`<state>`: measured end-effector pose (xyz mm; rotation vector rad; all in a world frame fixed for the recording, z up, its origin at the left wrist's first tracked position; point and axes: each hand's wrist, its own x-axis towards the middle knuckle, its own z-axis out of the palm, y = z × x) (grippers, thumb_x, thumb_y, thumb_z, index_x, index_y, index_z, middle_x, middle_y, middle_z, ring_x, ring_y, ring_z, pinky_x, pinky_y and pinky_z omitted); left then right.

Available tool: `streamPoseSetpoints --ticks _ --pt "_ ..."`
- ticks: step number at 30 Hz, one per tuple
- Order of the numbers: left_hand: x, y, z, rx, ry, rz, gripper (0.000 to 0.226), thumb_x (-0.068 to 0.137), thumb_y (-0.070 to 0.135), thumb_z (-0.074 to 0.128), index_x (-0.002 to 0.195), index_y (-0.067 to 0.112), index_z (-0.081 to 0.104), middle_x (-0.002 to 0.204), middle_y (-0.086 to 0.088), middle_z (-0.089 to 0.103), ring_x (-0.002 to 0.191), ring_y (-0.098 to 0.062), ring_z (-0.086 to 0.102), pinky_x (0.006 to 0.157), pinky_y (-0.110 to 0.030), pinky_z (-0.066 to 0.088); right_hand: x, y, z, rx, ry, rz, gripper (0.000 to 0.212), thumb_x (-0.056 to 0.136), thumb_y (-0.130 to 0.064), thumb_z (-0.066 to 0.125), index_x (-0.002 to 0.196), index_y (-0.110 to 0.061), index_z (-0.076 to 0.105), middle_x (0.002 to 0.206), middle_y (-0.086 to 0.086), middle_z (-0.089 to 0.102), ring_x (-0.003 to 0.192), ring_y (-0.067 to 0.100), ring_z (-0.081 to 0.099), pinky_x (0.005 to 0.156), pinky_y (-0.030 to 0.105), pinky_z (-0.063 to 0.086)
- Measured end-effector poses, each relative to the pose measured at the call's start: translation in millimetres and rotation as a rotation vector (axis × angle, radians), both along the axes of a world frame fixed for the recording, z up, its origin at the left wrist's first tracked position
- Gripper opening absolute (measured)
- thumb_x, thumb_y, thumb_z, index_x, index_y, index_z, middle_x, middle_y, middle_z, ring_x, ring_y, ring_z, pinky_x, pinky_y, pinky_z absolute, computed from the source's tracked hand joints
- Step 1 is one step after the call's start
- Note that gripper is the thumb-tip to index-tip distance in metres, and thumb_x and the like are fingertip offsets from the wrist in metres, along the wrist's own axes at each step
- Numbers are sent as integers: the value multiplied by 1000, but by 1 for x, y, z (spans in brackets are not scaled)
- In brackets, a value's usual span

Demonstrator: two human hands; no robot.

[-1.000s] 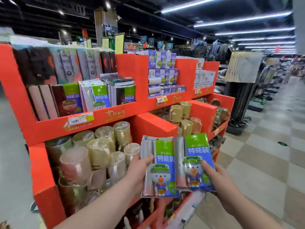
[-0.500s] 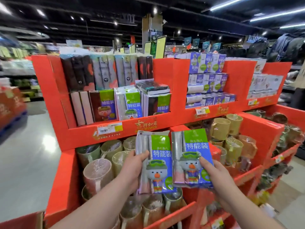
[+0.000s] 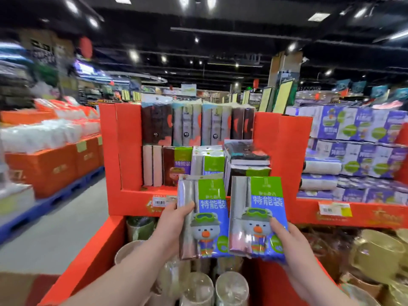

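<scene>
Grip: left hand [image 3: 174,226] clasped left pack [image 3: 207,217], right hand [image 3: 287,246] clasped right pack [image 3: 258,213]. Judged best slotted upright, singly, into red shelf [image 3: 282,151].

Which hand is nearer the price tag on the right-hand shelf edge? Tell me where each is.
Right. The right hand, gripping the right pack, is below and left of the price tag; the left hand, gripping the left pack, lies farther left, beyond both packs.

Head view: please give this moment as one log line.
left hand holds left pack | right hand holds right pack | packs upright, side by side | behind: red shelf
</scene>
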<state>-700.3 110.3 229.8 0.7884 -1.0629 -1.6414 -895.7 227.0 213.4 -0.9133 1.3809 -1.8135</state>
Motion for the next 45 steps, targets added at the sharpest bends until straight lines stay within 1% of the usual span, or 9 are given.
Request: streamPoseSetpoints --ticks 4,12,18,24,27,33,39,42,45 --pt "-4 -15 10 -21 10 112 22 93 5 52 113 1 59 88 -17 72 66 -26 71 51 -34 56 -13 -21 -3 -21 -82 36 23 89 -17 58 107 -5 65 100 20 72 95 41 66 91 57 49" --pt "-11 -61 37 -138 -42 205 23 92 10 57 114 3 52 92 -14 68 64 -20 67 48 -29 55 -7 -37 -3 -76 -54 92 100 30 -71 84 107 -10 68 103 16 72 100 39 66 94 62 45" --pt "-24 -100 56 -236 -54 149 13 92 7 57 103 13 53 94 -13 68 66 -16 69 53 -32 57 -4 -44 17 -160 -35 37 65 50 -50 82 98 -9 69 101 20 72 88 33 69 86 51 51" --pt "-38 -139 61 -275 -80 123 30 90 4 59 119 7 51 113 -22 64 95 -35 65 86 -57 52 -4 -47 17 -159 -19 -42 83 40 -58 85 104 -8 66 100 18 72 90 33 68 88 50 50" --pt "-48 -155 57 -265 -64 85 31 91 3 58 120 6 49 110 -22 64 92 -33 64 87 -57 52 -6 -47 14 -150 7 -80 106 19 -70 84 104 -8 65 96 18 73 87 33 69 84 49 53" --pt "-65 -172 36 -211 -83 -21 28 92 3 56 119 7 50 100 -13 65 78 -22 65 66 -37 57 -5 -48 15 -160 24 -125 87 38 -54 88 106 -5 64 91 16 74 81 29 70 76 43 54" --pt "-69 -179 27 -202 -222 40 25 78 2 69 94 20 61 102 -13 70 92 -31 67 82 -46 56 0 -51 15 -119 50 -157 97 25 -67 85 101 -11 65 94 16 74 85 32 69 85 48 52" --pt "-63 -177 23 -194 -451 70 37 73 5 75 107 9 61 105 -15 67 85 -25 63 65 -29 49 5 -54 19 -119 38 -152 54 62 -38 82 103 -7 64 97 21 72 83 30 68 85 49 51" --pt "-57 -176 16 -236 -628 98 69 73 10 77 132 11 42 121 -14 58 100 -26 57 84 -32 48 11 -61 18 -91 75 -127 72 47 -52 87 101 -9 64 91 18 73 76 28 69 72 42 55"
